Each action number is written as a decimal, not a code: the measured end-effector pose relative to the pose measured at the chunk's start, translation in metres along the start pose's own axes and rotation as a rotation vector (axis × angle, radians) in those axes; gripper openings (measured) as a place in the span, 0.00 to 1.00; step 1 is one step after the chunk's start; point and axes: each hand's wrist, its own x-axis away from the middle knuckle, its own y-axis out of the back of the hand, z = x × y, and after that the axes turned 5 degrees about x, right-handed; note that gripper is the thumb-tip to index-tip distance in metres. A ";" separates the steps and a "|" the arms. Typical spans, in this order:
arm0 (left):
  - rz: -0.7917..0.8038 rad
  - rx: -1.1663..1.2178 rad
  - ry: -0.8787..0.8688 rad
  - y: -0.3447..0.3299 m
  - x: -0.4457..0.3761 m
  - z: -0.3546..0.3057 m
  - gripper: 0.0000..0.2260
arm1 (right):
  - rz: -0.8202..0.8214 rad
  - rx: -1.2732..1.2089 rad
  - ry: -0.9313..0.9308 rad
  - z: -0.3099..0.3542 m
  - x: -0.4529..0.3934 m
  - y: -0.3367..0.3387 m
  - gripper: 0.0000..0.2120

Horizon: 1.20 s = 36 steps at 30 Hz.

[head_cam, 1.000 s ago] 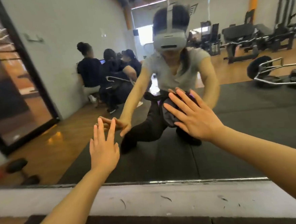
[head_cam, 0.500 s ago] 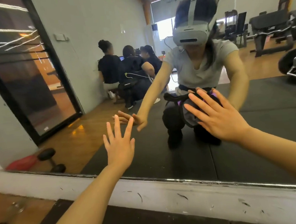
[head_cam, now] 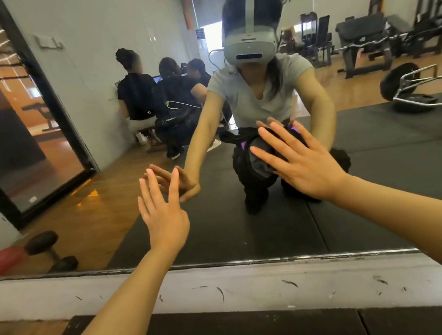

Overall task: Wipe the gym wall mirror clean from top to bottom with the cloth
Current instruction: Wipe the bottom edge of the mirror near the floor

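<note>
The cloth [head_cam: 260, 162], dark with a grey panel and purple edging, sits flat against the mirror [head_cam: 359, 183] low down, not far above the bottom edge, trapped under the right hand [head_cam: 303, 166]. That hand is spread wide, fingers straight and fanned up and to the left, palm pressing the cloth to the glass rather than gripping it. Over to the left, the left hand [head_cam: 163, 213] is spread too, fingers straight, tips at the glass, holding nothing and bracing, by the look of it. So the cloth lies right of the left hand, under the right palm; the right does the wiping. What remains, I'd say, is the strip of glass down to the white ledge [head_cam: 249, 283], so the next stroke runs downward. Reflected: dumbbell [head_cam: 50, 251], gym machines [head_cam: 389, 40].
</note>
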 end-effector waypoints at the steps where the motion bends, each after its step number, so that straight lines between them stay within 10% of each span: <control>1: -0.018 0.008 -0.016 0.000 -0.003 0.007 0.45 | -0.009 -0.001 -0.020 0.007 -0.008 0.001 0.28; 9: -0.060 0.079 -0.167 -0.008 -0.004 0.035 0.42 | -0.003 -0.055 -0.069 0.062 -0.010 -0.012 0.32; 23: 0.019 -0.001 -0.190 -0.003 -0.004 0.038 0.44 | 0.266 0.017 0.462 0.156 0.055 -0.043 0.42; 36: 0.096 -0.026 -0.170 0.001 -0.002 0.035 0.46 | 0.099 -0.026 0.119 0.082 -0.002 -0.012 0.28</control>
